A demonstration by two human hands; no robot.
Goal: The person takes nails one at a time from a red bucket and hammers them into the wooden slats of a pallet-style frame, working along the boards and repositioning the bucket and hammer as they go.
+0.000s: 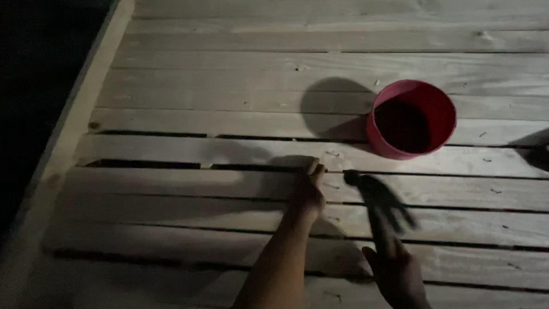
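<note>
My left hand (309, 191) reaches forward over pale wooden deck boards (229, 80), fingertips pinched together at the gap between two planks; whatever it holds there is too small and dark to make out. My right hand (397, 274) grips the handle of a hammer (372, 197), whose dark head is blurred just right of the left fingertips. A red plastic bucket (413, 119) stands upright on the boards beyond the hammer, its inside in shadow.
The deck's left edge board (68, 131) runs diagonally, with darkness beyond it. Dark gaps separate the nearer planks. Small specks lie scattered on the boards near the bucket. A dark shape (540, 154) shows at the right edge.
</note>
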